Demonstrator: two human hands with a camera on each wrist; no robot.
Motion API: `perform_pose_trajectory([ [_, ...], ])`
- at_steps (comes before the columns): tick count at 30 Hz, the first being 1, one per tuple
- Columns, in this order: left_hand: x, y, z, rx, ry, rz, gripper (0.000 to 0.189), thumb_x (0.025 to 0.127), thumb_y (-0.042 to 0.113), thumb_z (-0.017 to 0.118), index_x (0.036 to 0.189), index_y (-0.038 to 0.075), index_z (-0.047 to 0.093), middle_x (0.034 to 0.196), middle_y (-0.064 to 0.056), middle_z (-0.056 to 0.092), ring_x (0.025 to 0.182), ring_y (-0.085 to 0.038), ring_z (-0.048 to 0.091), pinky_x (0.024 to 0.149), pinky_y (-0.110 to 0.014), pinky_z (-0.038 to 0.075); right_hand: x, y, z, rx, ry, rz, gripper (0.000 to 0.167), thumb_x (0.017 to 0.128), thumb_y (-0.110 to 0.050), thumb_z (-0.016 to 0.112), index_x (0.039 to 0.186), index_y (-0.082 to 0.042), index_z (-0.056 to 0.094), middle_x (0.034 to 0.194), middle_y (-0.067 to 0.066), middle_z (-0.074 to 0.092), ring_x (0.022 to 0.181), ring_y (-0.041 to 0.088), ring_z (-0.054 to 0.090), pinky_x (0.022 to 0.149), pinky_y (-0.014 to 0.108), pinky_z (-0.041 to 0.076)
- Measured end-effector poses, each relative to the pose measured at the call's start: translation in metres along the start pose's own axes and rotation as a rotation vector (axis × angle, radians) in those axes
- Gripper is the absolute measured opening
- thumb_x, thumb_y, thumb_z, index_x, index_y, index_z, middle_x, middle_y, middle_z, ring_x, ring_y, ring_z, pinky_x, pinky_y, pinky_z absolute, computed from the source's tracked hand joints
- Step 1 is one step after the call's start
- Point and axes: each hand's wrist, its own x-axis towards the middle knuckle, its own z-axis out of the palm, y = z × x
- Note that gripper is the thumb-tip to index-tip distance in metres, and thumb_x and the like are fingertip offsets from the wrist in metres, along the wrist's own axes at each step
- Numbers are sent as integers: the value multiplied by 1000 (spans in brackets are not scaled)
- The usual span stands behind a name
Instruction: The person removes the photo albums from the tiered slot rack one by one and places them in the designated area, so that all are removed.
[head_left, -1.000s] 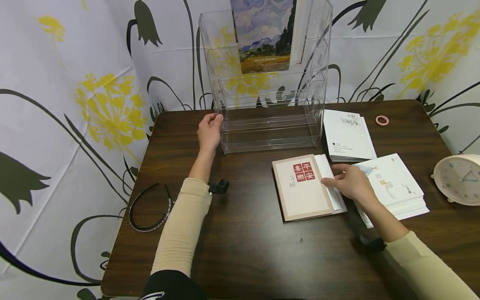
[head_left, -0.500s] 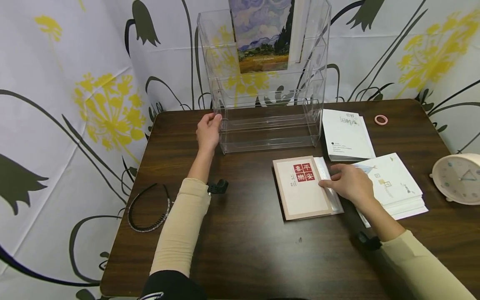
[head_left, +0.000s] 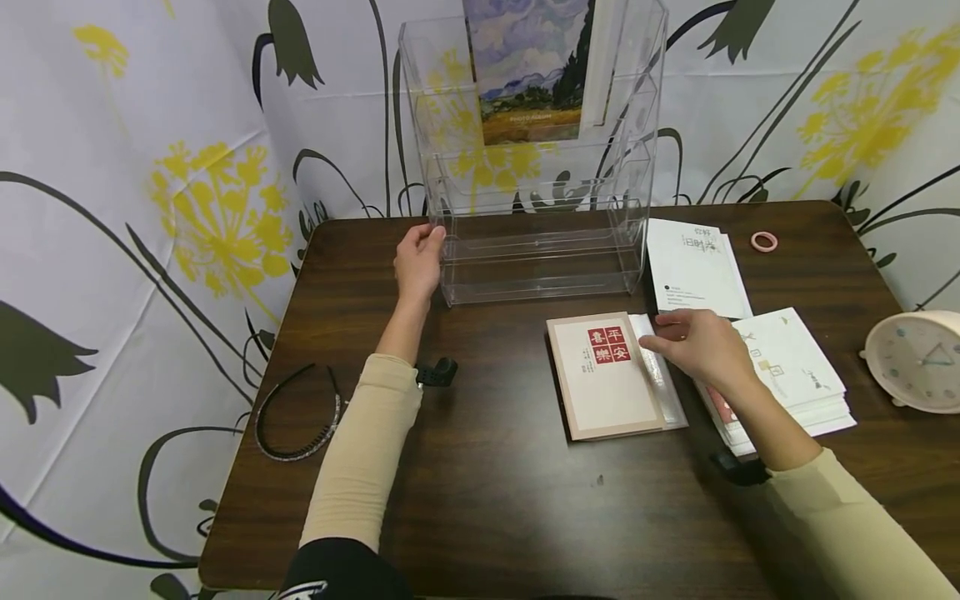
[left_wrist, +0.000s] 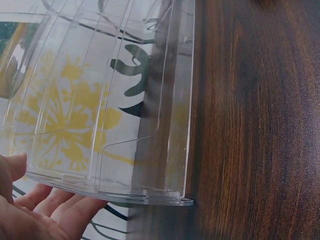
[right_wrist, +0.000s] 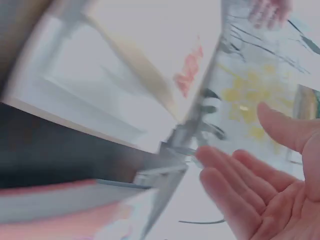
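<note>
My left hand (head_left: 417, 262) grips the left side of a clear acrylic display rack (head_left: 536, 292). In the left wrist view, thumb and fingers (left_wrist: 72, 217) lie on either side of the rack's side panel (left_wrist: 185, 155). A beige booklet (head_left: 607, 400) with a red square of characters lies on the table, a clear plastic sleeve (head_left: 663, 387) sticking out along its right edge. Just beside that sleeve hovers my right hand (head_left: 708, 350), fingers extended, nothing between them and the thumb. The right wrist view, blurred, shows this hand (right_wrist: 270, 195) palm up in the picture, apart from the booklet (right_wrist: 145, 30).
A picture-covered photo album (head_left: 532, 75) stands in the rack's upper tier. White booklets (head_left: 697, 275) lie right of the rack, with a stack of white cards (head_left: 802, 358) in front. A pink ring (head_left: 763, 242), a clock (head_left: 918, 360) and a headband (head_left: 298, 454) are also on the table.
The white sheet at the booklet's right edge has gone from sight, leaving the clear sleeve. My right hand has let go of that edge and risen slightly. The left hand stays on the rack.
</note>
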Motion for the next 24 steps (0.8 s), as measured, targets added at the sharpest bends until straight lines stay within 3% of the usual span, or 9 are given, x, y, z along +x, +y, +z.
perform_pose_trajectory([
  [9,-1,0,0,-3,8,19,34,99,35,58,123,12,64,119,-4,70,110,-22,60,105,-42,30,29,-26,-27,83,155,-122,44,90,-34,72,116,1,68,111,21,69,96,37,68,74,48,53],
  [13,-1,1,0,-1,15,25,34,99,35,59,122,12,65,118,-4,70,109,-22,60,103,-41,31,45,-34,-36,120,241,-118,41,90,-33,72,116,0,68,114,20,68,99,36,68,77,49,52],
  [16,0,1,1,6,16,21,34,99,35,59,123,13,65,118,-3,70,110,-21,60,103,-40,31,59,-36,-38,148,299,-97,46,91,-33,70,124,-2,63,120,19,66,105,36,66,84,50,51],
  [20,2,0,1,14,18,18,34,99,35,59,123,13,65,118,-2,70,112,-21,59,103,-40,31,80,-36,-37,172,309,-76,57,95,-35,65,139,-3,51,129,21,61,115,38,60,93,51,48],
  [24,2,0,1,14,21,17,33,98,35,59,122,13,65,117,-3,70,113,-21,59,104,-40,31,98,-34,-36,205,247,-62,67,97,-40,60,148,-2,38,138,24,52,123,41,53,96,53,45],
])
